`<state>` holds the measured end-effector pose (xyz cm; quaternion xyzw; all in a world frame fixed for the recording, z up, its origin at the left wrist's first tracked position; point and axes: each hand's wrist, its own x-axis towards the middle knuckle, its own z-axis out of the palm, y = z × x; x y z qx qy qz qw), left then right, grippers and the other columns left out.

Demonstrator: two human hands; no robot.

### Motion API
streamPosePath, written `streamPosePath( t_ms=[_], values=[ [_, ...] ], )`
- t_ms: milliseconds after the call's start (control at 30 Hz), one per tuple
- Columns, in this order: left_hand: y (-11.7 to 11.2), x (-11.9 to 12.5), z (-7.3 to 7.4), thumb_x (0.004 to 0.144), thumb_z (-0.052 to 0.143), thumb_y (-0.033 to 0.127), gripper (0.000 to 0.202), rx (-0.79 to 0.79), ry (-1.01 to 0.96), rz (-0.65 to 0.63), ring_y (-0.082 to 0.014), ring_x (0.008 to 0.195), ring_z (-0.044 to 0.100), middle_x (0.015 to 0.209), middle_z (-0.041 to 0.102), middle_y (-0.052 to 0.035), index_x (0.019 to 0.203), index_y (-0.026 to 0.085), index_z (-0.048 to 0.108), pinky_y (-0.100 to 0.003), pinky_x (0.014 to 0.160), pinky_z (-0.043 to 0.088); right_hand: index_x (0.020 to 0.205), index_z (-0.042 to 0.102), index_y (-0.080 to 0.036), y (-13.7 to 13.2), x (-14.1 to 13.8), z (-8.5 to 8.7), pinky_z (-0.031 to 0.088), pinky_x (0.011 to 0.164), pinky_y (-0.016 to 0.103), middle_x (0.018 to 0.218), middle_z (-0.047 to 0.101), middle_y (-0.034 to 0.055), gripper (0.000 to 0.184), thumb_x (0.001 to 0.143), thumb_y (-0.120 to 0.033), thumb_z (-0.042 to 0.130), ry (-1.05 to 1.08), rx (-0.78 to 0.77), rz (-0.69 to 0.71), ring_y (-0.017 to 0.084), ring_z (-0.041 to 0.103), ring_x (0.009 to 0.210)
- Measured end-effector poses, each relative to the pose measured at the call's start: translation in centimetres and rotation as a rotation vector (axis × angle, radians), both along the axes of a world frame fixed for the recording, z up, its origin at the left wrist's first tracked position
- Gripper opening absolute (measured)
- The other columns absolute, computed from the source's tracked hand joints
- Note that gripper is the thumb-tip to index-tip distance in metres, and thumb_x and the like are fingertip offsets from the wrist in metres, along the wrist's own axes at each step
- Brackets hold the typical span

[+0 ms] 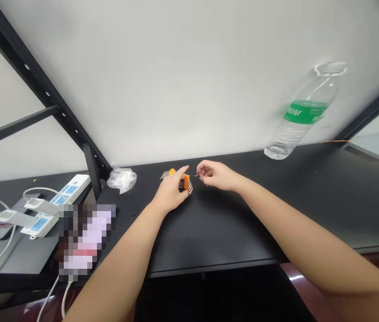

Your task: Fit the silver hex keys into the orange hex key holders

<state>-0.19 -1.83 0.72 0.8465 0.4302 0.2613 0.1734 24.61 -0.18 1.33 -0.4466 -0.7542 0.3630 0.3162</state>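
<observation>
My left hand is closed around an orange holder just above the black table. Rows of thin silvery rods, perhaps bits, stick out from it on both sides. To the right of it, my right hand pinches a small thin metal rod between thumb and fingers. The rod's tip points toward the holder, with a short gap between them. What kind of rod it is, I cannot make out. My left palm hides part of the holder.
A crumpled clear plastic bag lies at the back left. Against the wall at right stands a large water bottle. Left of the black metal frame are a white power strip with chargers and cables. A blurred-out screen sits near the left edge.
</observation>
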Motion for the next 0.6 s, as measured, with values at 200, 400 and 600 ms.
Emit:
streamPosePath(
  t_ms=[200,400,600],
  values=[
    [0.2,0.1,0.0,0.082,0.069,0.024,0.046,0.004,-0.006,0.022,-0.0232,0.115,0.067,0.125,0.071,-0.0035,0.128,0.026,0.061,-0.039,0.1,0.054,0.096,0.068,-0.019,-1.2,-2.2,0.6,0.055,0.064,0.03,0.076,0.069,0.0029,0.022,0.087,-0.039,0.07,0.351,-0.103,-0.039,0.017,0.066,0.068],
    [0.0,0.3,0.2,0.082,0.069,0.022,0.047,-0.032,-0.04,0.013,-0.0226,0.114,0.067,0.123,0.072,-0.002,0.127,0.027,0.062,-0.04,0.101,0.053,0.094,0.071,-0.019,-1.6,-3.0,0.7,0.059,0.072,0.034,0.077,0.073,0.0048,0.028,0.084,-0.044,0.077,0.431,-0.08,-0.1,0.018,0.07,0.071],
    [-0.1,0.2,0.2,0.081,0.071,0.025,0.046,-0.034,-0.044,0.015,-0.0223,0.112,0.067,0.122,0.072,-0.0014,0.126,0.028,0.063,-0.039,0.098,0.055,0.092,0.072,-0.019,-1.4,-2.9,0.3,0.062,0.077,0.037,0.083,0.076,0.0069,0.028,0.083,-0.045,0.079,0.437,-0.08,-0.117,0.021,0.073,0.076]
  ],
)
